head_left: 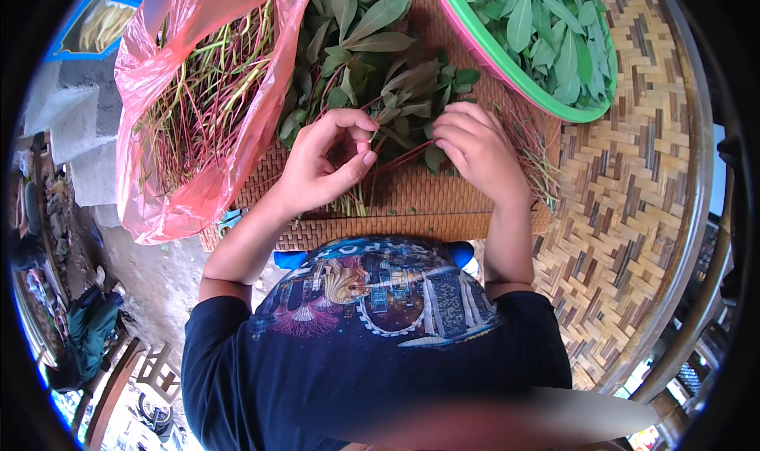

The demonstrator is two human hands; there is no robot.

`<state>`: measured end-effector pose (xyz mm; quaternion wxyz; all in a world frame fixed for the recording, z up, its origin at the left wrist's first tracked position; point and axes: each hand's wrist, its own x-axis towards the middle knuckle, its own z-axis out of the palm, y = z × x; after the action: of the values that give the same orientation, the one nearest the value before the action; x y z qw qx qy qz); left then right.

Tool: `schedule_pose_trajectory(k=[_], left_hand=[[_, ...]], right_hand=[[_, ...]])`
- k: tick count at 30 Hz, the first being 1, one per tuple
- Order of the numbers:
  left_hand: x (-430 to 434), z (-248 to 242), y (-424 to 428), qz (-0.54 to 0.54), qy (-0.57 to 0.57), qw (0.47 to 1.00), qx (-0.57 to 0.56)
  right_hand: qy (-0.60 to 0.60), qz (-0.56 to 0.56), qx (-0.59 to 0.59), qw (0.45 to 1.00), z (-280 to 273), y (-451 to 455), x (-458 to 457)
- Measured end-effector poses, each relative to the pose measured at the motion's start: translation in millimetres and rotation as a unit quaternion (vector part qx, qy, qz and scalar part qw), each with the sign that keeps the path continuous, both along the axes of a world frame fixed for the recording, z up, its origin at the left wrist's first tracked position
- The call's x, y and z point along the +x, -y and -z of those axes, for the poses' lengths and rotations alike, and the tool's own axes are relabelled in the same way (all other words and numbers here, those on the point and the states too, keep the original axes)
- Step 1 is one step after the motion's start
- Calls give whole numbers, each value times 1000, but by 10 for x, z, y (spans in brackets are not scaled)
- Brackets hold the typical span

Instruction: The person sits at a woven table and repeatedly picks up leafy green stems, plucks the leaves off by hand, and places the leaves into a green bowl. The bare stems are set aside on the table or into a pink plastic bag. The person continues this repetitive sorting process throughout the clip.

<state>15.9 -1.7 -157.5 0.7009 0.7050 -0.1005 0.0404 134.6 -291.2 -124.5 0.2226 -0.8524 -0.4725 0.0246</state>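
Observation:
My left hand [332,160] is over the woven table [427,196], its thumb and fingers curled around the thin end of a leaf stalk. To its right, my right hand [478,148] has its fingers closed on thin red stalks [407,156] that run leftward beneath both hands. Just beyond the hands lies a heap of dark green palmate leaves [380,77], which look like cassava. On the left, a pink plastic bag [261,130] gapes around many bare red and green stalks [208,101]. A green basin [525,89] at the upper right is full of picked leaves [552,41].
Loose stalks [531,148] lie by my right forearm. Bamboo-weave matting [629,213] with a curved rim spreads to the right. Concrete steps [89,154] and a blue-framed case [95,24] stand at the left. Beneath the table's near edge shows something blue [290,259].

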Motion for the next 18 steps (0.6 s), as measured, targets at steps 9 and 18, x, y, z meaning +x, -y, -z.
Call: schedule_pose_trajectory(k=[9,18], left_hand=[[35,-381,208,-37,173,936,306],[-67,-503,355,-54,91,927,361]], right_hand=[[55,2,221,974,-71,-251,-241],[125,8,254,959,-78,-219,-292]])
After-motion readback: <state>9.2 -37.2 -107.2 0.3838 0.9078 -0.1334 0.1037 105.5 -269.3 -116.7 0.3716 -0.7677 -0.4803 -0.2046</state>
